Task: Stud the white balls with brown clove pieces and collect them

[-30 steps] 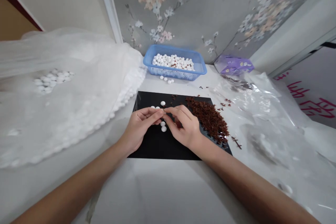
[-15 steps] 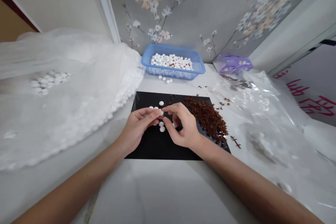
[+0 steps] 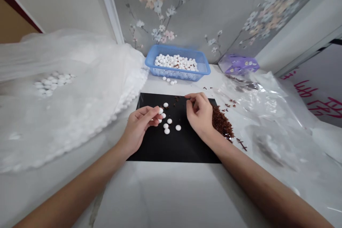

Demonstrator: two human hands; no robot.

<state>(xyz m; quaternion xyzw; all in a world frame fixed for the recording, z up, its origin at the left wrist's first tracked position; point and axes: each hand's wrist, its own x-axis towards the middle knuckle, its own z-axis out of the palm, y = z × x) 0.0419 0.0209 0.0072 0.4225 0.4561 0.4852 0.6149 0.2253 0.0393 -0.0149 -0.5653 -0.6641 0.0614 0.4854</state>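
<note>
White bead [image 3: 160, 110] is pinched at the tips of the thumb and forefinger of the left hand [image 3: 140, 125], held just above the far left part of the black mat [image 3: 173, 149]. It looks small, light, hard and smooth, so it would likely slip or roll off if squeezed unevenly. The best hold seems to be across its widest part, with the pads on opposite sides. More loose beads [image 3: 167, 131] lie on the mat just beside that hand's fingertips.

The right hand [image 3: 201, 114] is well apart from the held bead, at the edge of the brown pile [image 3: 223, 125]. Its fingers are curled and its thumb and forefinger are drawn together. Whether they hold one of the tiny brown pieces cannot be told. A blue basket [image 3: 203, 70] of beads stands beyond the mat.
</note>
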